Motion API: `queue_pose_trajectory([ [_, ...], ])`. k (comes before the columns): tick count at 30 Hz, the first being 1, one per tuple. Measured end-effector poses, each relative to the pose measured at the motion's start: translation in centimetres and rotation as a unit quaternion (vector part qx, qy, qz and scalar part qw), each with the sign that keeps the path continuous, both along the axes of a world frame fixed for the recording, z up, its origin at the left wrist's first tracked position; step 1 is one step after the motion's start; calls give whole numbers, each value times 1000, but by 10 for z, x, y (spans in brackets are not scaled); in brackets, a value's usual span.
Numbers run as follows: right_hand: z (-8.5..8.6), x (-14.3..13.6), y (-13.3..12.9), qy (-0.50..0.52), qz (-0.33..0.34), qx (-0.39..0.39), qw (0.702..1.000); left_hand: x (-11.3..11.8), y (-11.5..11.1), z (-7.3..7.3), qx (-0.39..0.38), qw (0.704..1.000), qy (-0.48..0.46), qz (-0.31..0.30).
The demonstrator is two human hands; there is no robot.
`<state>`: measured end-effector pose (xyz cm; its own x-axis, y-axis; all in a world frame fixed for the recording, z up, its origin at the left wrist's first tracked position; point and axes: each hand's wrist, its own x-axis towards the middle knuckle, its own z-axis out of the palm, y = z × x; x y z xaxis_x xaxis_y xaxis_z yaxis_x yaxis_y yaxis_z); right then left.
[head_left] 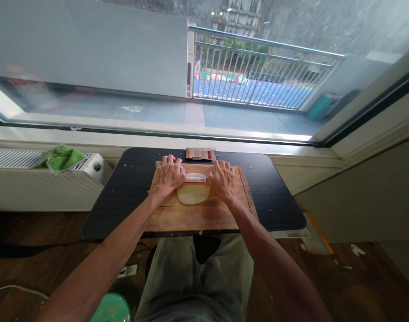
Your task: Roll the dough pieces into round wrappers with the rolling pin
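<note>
A flattened pale piece of dough (pixel 194 195) lies on a wooden board (pixel 194 218). Across its upper part runs a short red and white rolling stick (pixel 195 180) with a printed label. My left hand (pixel 169 173) is closed over the stick's left end, fingers curled forward. On the right end, my right hand (pixel 222 178) is closed in the same way. Both ends of the stick are hidden under my hands. Dough shows on the near and far sides of the stick, between my hands.
The board rests on a black table (pixel 117 197) dotted with small crumbs. Behind the board lies a phone-like flat object (pixel 200 154), its screen partly blurred. A green cloth (pixel 65 158) lies on the radiator (pixel 43 188) at left, and a green stool (pixel 111 308) stands below.
</note>
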<state>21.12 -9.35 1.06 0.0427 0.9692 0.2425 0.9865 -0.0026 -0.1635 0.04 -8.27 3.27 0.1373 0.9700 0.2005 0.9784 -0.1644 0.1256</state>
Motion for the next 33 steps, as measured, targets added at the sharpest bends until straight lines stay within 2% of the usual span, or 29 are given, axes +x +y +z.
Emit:
queue_pose_trajectory([
  [7,4,-1,3,-4,-11,-13,1000,2,7,3,-43,999,8,12],
  [14,-2,-2,-13,-3,2,1,1000,6,-12,2,-67,997,0,39],
  [20,-13,-3,-33,26,-6,35,999,8,-38,-2,-56,997,-23,56],
  [25,-20,-3,-46,44,-8,34,998,7,-57,-8,-29,998,-33,53],
  [29,-22,-3,-52,42,-5,37,998,7,-62,-11,-2,998,-36,47],
  [33,-21,-5,-49,31,-14,35,999,8,-56,-13,14,998,-27,47],
])
